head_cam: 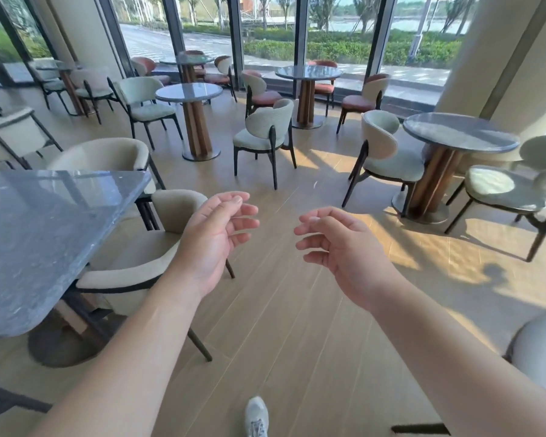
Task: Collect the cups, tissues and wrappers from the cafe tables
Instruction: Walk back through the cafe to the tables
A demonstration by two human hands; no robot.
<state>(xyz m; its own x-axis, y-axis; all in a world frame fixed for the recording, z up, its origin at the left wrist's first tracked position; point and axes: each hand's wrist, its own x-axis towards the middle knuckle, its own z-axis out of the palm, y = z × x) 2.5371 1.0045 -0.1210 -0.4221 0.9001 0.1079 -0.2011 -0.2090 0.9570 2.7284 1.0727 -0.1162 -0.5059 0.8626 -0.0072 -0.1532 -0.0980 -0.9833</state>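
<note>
Cafe tables (44,228) around; left hand (215,238), right hand (344,247) outstretched, fingers loosely curled, empty.

Grey stone tables (41,234) — chairs (265,134) (pale-cushioned) around — on wood floor (281,310)

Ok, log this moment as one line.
left hand: open, holds nothing | right hand: open, holds nothing | grey table: no litter visible | stage: between tables
</note>
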